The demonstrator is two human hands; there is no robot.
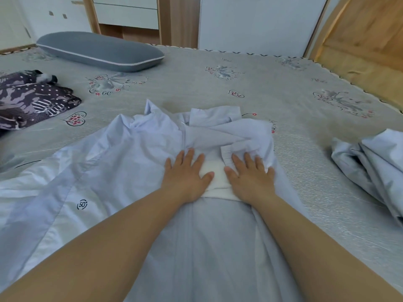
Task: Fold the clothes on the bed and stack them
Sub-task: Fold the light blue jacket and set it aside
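Pale-blue jacket [135,162] lengthwise, collar away; 2 flat hands pressing

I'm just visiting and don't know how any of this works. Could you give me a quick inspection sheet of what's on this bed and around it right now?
Surface: grey bedspread printed with hearts and bows.
Job's things: pale blue jacket spread out, right sleeve folded across the front; second pale blue garment crumpled at the right edge.
Clutter: grey pillow at the far left; dark patterned bundle at the left edge.
Grippers: left hand and right hand pressed flat on the jacket, fingers straight, side by side.
Cables: nothing seen.
Surroundings: white drawers beyond the bed; wooden headboard at the right.
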